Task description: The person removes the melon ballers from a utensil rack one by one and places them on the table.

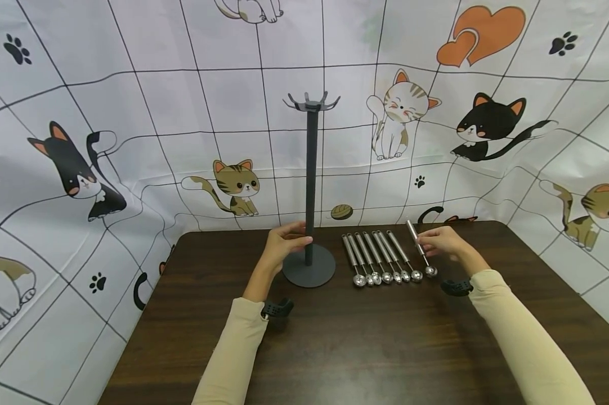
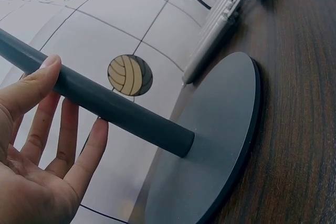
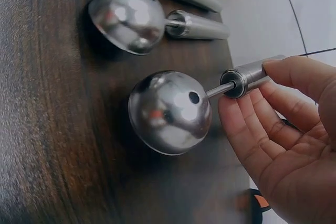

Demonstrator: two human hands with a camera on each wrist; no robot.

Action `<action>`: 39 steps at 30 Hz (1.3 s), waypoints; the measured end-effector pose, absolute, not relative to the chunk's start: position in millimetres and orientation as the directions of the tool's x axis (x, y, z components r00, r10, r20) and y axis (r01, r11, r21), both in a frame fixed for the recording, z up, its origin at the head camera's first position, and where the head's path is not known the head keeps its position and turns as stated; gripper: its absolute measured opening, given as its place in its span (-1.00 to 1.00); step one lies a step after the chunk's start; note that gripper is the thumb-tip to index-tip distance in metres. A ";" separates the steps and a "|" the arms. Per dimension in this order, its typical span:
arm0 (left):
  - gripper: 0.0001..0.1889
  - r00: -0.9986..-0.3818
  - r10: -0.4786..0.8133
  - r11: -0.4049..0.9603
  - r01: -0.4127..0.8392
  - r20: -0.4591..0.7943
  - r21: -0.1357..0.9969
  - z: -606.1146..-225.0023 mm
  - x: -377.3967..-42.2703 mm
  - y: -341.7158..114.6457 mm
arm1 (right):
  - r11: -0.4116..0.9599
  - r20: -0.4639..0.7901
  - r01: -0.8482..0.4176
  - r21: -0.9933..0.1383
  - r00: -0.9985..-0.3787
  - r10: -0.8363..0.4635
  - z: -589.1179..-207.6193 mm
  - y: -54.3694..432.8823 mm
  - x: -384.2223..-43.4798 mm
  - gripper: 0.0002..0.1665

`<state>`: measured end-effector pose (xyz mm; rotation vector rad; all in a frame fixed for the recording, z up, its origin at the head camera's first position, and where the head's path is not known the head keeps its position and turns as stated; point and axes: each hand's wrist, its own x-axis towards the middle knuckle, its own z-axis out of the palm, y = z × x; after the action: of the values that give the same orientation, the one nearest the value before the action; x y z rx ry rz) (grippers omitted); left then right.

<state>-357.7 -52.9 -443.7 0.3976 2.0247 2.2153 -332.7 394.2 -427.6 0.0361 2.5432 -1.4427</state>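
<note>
A dark grey stand (image 1: 312, 163) rises upright on its round base (image 2: 226, 124), with several upturned hooks (image 1: 312, 105) around its top. My left hand (image 1: 282, 246) holds the lower part of the pole between thumb and fingertips. To the right, my right hand (image 1: 443, 242) pinches the handle of a metal melon baller (image 3: 170, 113). Its round scoop (image 1: 430, 271) points toward me, low over the table or touching it; I cannot tell which. Several similar melon ballers (image 1: 380, 256) lie side by side between the stand and my right hand, scoops toward me.
The dark brown wooden table (image 1: 355, 349) carries the stand and the melon ballers near its far edge. Behind it hangs a white sheet (image 1: 147, 112) with grid lines and printed cats. Each wrist bears a black strap (image 1: 456, 288).
</note>
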 end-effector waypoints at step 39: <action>-0.50 -0.961 0.257 -0.101 0.078 0.102 0.992 -441.6 -356.6 -51.7 | 0.591 -0.305 0.211 -0.779 -0.950 -0.063 -435.6 374.6 -339.5 -0.52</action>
<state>-356.6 -51.7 -441.6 0.3796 2.0202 2.2119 -339.5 374.6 -435.6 0.1208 2.5216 -1.2925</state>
